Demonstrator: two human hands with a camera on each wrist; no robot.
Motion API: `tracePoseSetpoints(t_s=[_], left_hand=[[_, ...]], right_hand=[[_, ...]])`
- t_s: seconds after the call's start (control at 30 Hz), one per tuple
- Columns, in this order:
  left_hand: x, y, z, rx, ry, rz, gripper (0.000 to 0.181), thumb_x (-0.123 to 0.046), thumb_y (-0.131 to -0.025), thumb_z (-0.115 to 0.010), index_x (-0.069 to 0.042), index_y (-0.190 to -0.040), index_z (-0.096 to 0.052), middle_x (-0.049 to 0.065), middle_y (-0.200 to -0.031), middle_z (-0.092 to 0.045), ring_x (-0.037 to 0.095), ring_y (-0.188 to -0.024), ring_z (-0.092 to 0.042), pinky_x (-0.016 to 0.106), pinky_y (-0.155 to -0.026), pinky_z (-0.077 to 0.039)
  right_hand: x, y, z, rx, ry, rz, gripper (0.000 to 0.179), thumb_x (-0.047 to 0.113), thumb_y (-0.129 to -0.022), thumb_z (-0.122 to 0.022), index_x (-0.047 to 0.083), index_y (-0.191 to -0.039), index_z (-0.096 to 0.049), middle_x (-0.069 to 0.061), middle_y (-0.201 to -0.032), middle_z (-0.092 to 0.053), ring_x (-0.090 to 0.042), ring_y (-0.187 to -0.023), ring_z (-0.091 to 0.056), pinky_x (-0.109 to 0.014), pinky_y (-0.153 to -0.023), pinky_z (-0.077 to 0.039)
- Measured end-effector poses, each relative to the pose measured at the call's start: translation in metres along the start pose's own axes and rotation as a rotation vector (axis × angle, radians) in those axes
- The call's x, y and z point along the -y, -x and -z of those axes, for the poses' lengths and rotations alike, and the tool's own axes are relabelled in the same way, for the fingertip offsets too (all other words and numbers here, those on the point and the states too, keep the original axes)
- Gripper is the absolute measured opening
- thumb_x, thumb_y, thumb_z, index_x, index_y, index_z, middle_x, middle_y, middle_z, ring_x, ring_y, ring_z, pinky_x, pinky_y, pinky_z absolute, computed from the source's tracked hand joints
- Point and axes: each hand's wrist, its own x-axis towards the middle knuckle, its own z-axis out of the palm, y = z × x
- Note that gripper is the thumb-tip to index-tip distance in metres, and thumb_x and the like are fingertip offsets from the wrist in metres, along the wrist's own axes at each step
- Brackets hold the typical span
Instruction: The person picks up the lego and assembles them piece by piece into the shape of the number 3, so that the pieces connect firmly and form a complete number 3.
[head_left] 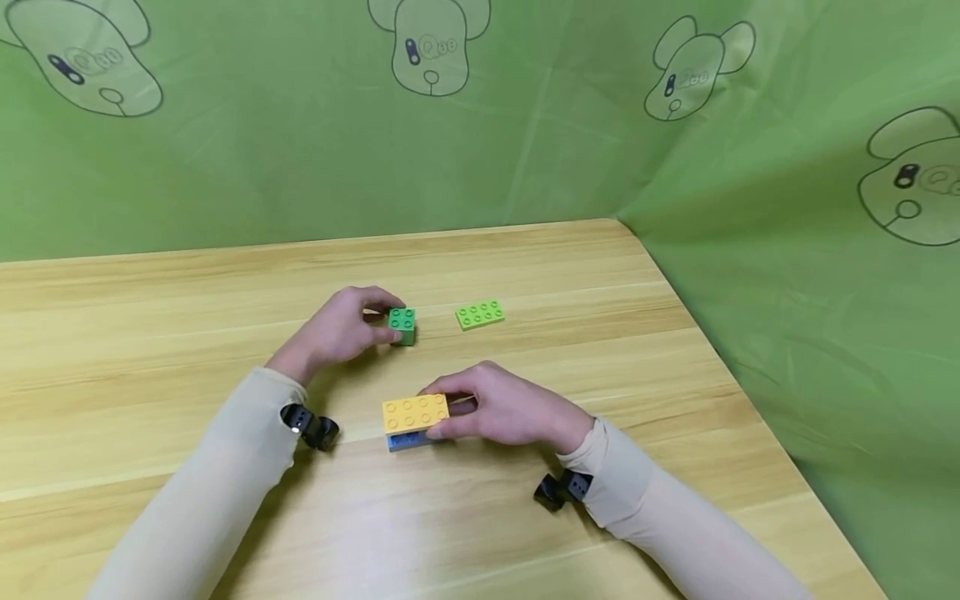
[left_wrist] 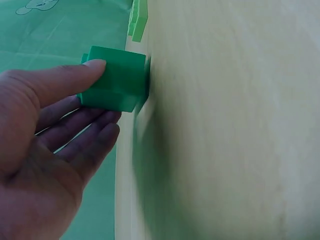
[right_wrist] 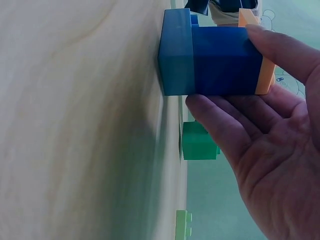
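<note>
In the head view my left hand [head_left: 347,327] pinches a green toy building brick [head_left: 402,326] with studs on top, thumb on the near side. The left wrist view shows this brick [left_wrist: 117,79] at the tabletop, the thumb of my left hand [left_wrist: 50,135] on its face. My right hand [head_left: 504,408] grips a stack of toy bricks from the right. Its top is a yellow studded plate [head_left: 415,413]. Under that, in the right wrist view, come a dark blue brick [right_wrist: 227,60] and a lighter blue brick [right_wrist: 176,52] at the bottom. The far-side fingers are partly hidden.
A flat lime-green studded plate [head_left: 480,315] lies on the wooden table [head_left: 187,333], right of the green brick and beyond the stack. Green printed cloth [head_left: 300,150] hangs behind the table and along its right side. Each wrist wears a small black camera [head_left: 311,427].
</note>
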Motion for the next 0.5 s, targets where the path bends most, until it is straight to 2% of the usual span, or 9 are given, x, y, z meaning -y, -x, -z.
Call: tracePoseSetpoints(t_s=[0.5], left_hand=[[0.002,0.012,0.004,-0.026,0.089,-0.027,0.040,-0.019,-0.087,-0.077,-0.003,-0.122,-0.064,0.012,-0.112,-0.065,0.029,-0.108,-0.060,0.043,-0.091,-0.051]], right_hand=[[0.001,0.001,0.000,-0.010,0.032,0.007,0.036,0.025,-0.090,-0.075,0.013,-0.123,-0.067,0.012,-0.108,-0.068,-0.004,-0.100,-0.064,-0.027,-0.088,-0.053]])
